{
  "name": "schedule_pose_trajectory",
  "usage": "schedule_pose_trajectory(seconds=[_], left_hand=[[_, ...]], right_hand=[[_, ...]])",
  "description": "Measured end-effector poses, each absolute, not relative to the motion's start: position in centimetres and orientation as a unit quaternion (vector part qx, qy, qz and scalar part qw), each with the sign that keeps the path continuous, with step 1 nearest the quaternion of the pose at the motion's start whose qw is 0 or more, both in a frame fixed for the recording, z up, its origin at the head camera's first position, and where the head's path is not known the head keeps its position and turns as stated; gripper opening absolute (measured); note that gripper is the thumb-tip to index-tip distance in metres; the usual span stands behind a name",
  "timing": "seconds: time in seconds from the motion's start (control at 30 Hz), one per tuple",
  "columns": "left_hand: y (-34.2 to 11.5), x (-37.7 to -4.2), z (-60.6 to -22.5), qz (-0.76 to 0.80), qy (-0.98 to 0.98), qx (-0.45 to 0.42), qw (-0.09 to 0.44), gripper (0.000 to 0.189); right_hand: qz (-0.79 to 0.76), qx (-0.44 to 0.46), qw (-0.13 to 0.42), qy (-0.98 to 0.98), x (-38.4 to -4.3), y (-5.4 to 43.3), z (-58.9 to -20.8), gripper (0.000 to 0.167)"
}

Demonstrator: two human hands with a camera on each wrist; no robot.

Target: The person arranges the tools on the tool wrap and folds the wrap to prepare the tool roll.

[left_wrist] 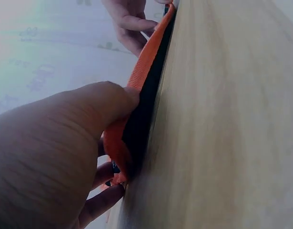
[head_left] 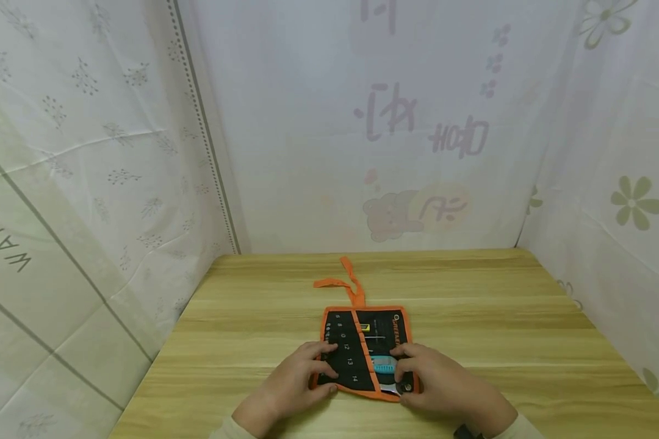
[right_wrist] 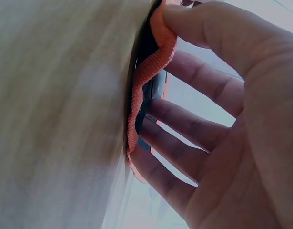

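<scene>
A black tool pouch (head_left: 347,366) with orange trim lies unrolled on the wooden table, sizes 6 to 14 printed along its pockets. From its slanted pocket edge show a turquoise-handled tool (head_left: 383,364), the silver head of a wrench (head_left: 390,388) and a small yellow-labelled piece (head_left: 365,327). My left hand (head_left: 293,383) rests over the left side, fingers spread; in the left wrist view its thumb (left_wrist: 120,101) touches the orange front edge. At the right side, my right hand (head_left: 439,379) touches the pouch with relaxed fingers (right_wrist: 175,143), its thumb on the trim.
Two orange tie straps (head_left: 356,291) trail from the pouch's far edge. The wooden table (head_left: 241,317) extends on both sides and behind. Patterned white curtains (head_left: 285,152) hang around its back and sides. Something dark (head_left: 464,431) sits at the right wrist.
</scene>
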State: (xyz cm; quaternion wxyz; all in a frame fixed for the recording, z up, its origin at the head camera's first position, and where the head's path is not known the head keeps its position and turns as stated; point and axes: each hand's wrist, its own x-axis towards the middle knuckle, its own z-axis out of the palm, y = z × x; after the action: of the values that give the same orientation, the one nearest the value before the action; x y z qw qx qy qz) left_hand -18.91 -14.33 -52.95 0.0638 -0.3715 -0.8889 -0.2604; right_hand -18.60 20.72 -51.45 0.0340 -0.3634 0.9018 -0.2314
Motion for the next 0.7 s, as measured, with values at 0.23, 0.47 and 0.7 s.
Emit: schedule_pose_trajectory(seconds=[0.23,0.47,0.7], left_hand=[[-14.15,-19.08,-52.93,-0.266,-0.889,-0.365,0.072,0.004],[-13.97,-19.14,-53.23,-0.28,-0.889,-0.348,0.101,0.008],[-13.92,-19.38,-53.47,-0.282,-0.883,-0.348,0.142,0.008]], right_hand=[[-0.237,-0.354,0.044,0.904,-18.47,20.83,-51.28,0.024],[-0.244,-0.351,0.034,0.903,-18.82,20.81,-51.44,0.008],[-0.25,-0.373,-0.015,0.893,-19.08,20.81,-51.6,0.005]])
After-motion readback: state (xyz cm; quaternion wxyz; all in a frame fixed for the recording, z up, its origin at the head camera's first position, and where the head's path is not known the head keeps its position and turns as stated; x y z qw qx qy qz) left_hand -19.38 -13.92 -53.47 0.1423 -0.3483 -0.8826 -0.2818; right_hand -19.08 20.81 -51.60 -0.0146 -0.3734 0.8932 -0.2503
